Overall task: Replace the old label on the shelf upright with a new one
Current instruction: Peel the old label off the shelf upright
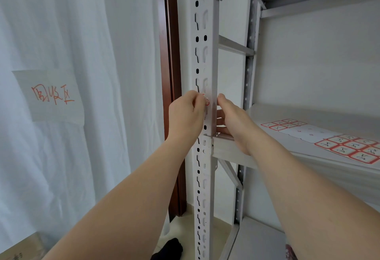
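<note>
The left hand [186, 115] has thumb and fingertips pinched together on a small red-edged label [206, 100] on the front face of the white slotted shelf upright [205, 53], near frame centre. At its 3 o'clock, the right hand [232, 122] braces the upright's side, thumb on the front edge, fingers curled behind. A label sheet [320, 136] lies on the shelf [236, 152] at 4 o'clock.

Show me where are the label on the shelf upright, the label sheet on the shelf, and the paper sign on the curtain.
label [206, 101]: head view, its red edge beside the left hand's fingers.
label sheet [308, 132]: head view, the bare white middle.
paper sign [51, 95]: head view, the red writing.
</note>
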